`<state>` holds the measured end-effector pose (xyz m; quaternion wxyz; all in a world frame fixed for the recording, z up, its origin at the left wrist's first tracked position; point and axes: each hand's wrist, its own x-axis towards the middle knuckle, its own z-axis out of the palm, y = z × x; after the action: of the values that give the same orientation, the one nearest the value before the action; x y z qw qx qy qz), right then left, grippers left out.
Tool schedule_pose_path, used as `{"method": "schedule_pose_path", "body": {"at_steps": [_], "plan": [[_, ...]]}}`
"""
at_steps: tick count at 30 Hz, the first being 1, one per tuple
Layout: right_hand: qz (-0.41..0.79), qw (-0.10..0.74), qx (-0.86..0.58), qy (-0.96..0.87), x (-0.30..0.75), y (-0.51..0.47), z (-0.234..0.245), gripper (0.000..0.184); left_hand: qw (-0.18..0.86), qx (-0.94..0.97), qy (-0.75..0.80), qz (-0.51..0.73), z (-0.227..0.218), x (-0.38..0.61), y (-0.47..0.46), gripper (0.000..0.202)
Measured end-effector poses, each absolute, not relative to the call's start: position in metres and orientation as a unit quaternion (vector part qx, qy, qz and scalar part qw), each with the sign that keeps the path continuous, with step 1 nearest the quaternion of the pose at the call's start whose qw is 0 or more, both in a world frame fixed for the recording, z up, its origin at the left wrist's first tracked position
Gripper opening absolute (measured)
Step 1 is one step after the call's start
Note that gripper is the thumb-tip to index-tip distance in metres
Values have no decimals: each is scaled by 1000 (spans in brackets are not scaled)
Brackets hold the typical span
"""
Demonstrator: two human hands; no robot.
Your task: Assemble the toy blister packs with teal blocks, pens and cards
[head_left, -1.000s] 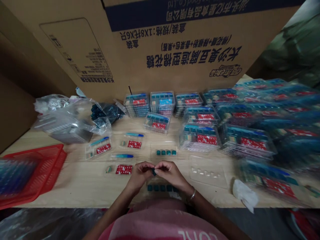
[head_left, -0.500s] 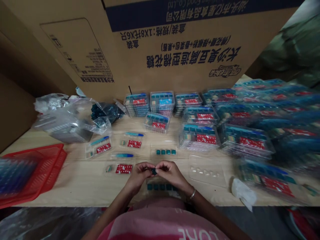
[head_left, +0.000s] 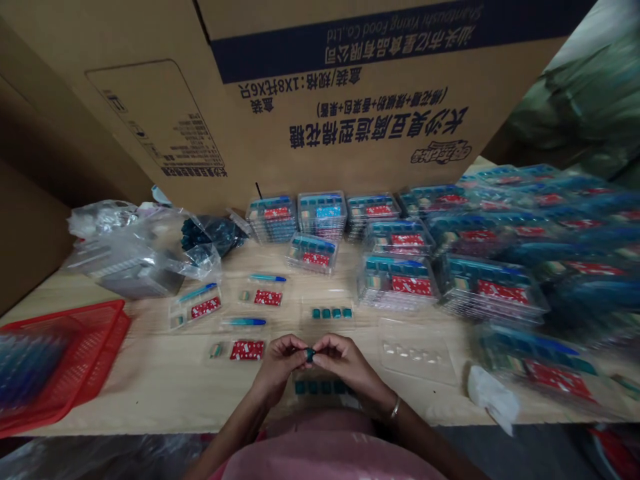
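My left hand [head_left: 278, 365] and my right hand [head_left: 343, 362] meet over the near edge of the table, fingers pinched together on one small teal piece [head_left: 311, 355]. Just below them lies a clear tray with a row of teal pieces [head_left: 320, 387]. Another clear tray with several teal pieces [head_left: 331, 313] lies a little farther out. To the left are open clear trays with red cards [head_left: 247, 349] and blue pens [head_left: 243, 321]. An empty clear tray [head_left: 417, 349] lies to the right of my hands.
Stacks of filled clear packs [head_left: 397, 283] cover the right and far side of the wooden table [head_left: 165, 373]. A red basket [head_left: 60, 363] sits at the left edge, plastic bags [head_left: 135, 250] behind it, a big cardboard box [head_left: 320, 100] at the back, a white tissue [head_left: 493, 398] at right.
My hands stay pinched on the small teal piece. The view has tilted slightly, so everything sits a little lower in the picture.
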<state>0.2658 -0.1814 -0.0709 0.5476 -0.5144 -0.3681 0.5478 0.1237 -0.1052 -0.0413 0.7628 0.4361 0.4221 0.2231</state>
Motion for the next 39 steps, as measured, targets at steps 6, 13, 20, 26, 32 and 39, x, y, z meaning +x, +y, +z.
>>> {"method": "schedule_pose_path", "body": {"at_steps": [6, 13, 20, 26, 32, 39], "plan": [[525, 546, -527, -385, 270, -180, -67, 32, 735, 507, 381, 240, -47, 126, -101, 33], [215, 323, -627, -675, 299, -123, -48, 7, 409, 836, 323, 170, -56, 128, -67, 20], [119, 164, -607, -769, 294, -97, -54, 14, 254, 915, 304, 79, -70, 133, -68, 26], [40, 153, -601, -784, 282, -107, -67, 9, 228, 925, 301, 49, -69, 131, -72, 26], [70, 176, -622, -760, 275, -100, -74, 16, 277, 905, 307, 97, -70, 130, -75, 29], [-33, 298, -619, -725, 290, -153, -77, 24, 271, 841, 384, 269, -37, 94, -47, 27]]}}
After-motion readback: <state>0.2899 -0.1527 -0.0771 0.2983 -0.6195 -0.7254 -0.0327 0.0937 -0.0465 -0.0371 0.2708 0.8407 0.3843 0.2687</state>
